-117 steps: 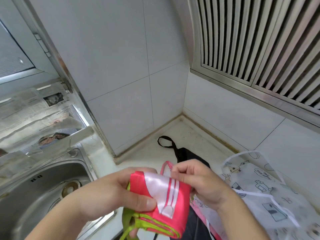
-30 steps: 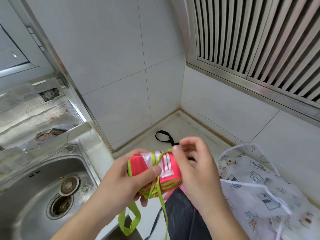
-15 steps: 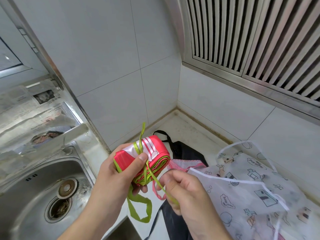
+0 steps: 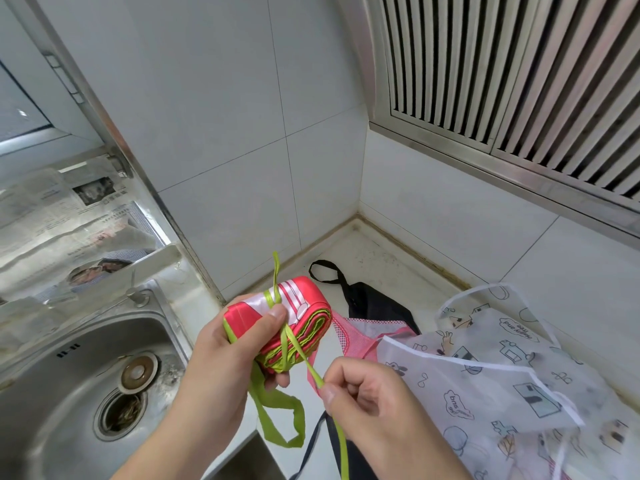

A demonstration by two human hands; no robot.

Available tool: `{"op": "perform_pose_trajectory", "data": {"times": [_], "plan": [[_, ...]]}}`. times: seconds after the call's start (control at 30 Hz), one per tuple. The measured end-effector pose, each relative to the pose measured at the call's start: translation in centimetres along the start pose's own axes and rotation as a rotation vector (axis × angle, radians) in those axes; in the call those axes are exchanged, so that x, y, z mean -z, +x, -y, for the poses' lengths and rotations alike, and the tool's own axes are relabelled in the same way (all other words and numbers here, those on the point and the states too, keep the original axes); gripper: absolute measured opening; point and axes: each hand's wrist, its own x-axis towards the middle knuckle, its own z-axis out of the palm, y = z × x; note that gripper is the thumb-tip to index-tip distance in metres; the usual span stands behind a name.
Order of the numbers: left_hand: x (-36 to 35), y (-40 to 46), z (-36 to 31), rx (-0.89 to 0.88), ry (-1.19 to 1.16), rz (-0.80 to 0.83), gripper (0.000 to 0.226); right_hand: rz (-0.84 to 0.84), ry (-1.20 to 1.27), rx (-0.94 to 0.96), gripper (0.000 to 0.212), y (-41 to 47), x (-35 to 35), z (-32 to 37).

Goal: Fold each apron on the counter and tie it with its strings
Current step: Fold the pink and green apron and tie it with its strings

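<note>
A green string is being pinched between the thumb and curled fingers of the right hand, nearest the camera, and is being held taut up to the folded bundle. A little farther, a folded red apron with white stripes and green edging is being gripped above the counter's edge by the left hand; the thumb is being pressed on top where the string is crossed over the bundle, and the other fingers are curled beneath it. A loose green loop is being left hanging below the bundle, and one string end is being held upright above it.

To the right, on the counter, a translucent white apron printed with cartoon drawings is being left spread out unfolded. Just beyond the red bundle, a pink checked apron is being partly covered by the white one, and a black apron with a looped strap is lying beside it toward the tiled corner. On the left, a steel sink is set into the counter, with newspaper behind it.
</note>
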Motion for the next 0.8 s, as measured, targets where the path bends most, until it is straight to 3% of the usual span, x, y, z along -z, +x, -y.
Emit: {"op": "perform_pose_trajectory", "data": {"times": [0.43,0.53,0.63,0.8], "plan": [[-1.0,-0.4,0.0,0.094,-0.090,0.017,0.038,0.039,-0.031,0.026,0.018,-1.0,-0.2,1.1],[-1.2,-0.7,-0.2,0.161,-0.130,0.066,0.040,-0.056,-0.028,-0.036,0.026,-0.6,-0.6,0.0],[-1.5,-1.0,-0.2,0.225,-0.167,0.126,0.034,-0.170,-0.011,-0.035,0.010,-0.2,-1.2,-0.8],[-1.4,-1.3,-0.1,0.339,-0.256,0.253,0.044,-0.334,0.087,0.118,0.014,0.0,-1.9,-1.6]]}}
